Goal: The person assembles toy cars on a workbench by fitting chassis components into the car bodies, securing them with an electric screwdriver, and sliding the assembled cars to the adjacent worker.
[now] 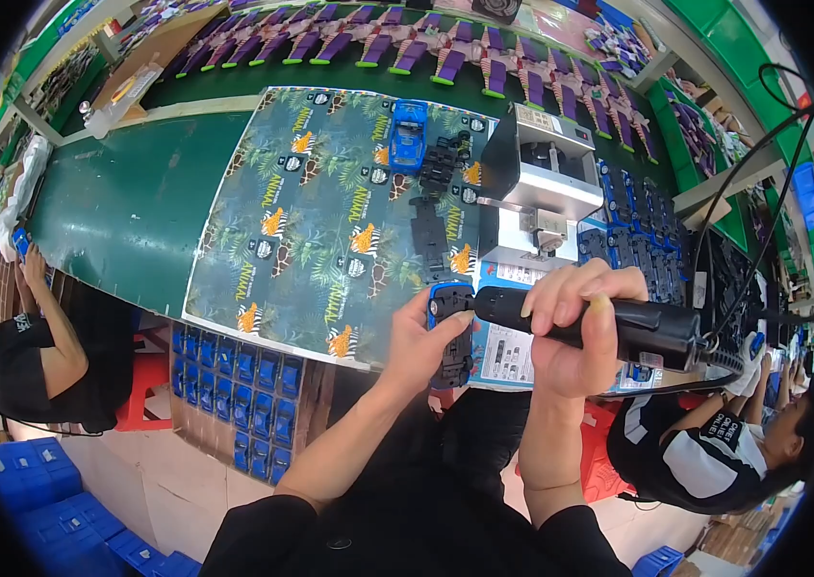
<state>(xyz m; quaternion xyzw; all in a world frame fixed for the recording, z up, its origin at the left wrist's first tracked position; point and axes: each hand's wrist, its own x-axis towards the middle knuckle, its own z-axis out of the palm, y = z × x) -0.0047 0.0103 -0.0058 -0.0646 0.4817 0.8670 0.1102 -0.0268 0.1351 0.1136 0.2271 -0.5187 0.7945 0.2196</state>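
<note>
My left hand [414, 341] grips a blue toy car body with a black chassis [450, 332], underside up, at the near edge of the workbench. In my right hand [575, 327] is a black electric screwdriver [619, 327], lying sideways with its tip against the car's top end. A finished blue toy car [408, 135] and two loose black chassis parts [431, 202] lie further back on the printed jungle-pattern mat [301, 221].
A grey metal machine [542, 183] stands right of the mat, with blue and black parts [633, 221] beside it. A green conveyor [138, 202] carries purple packaged toys [407, 43] at the back. A tray of blue car bodies [243, 385] sits below the bench. Seated co-workers are at left [22, 356] and right [734, 452].
</note>
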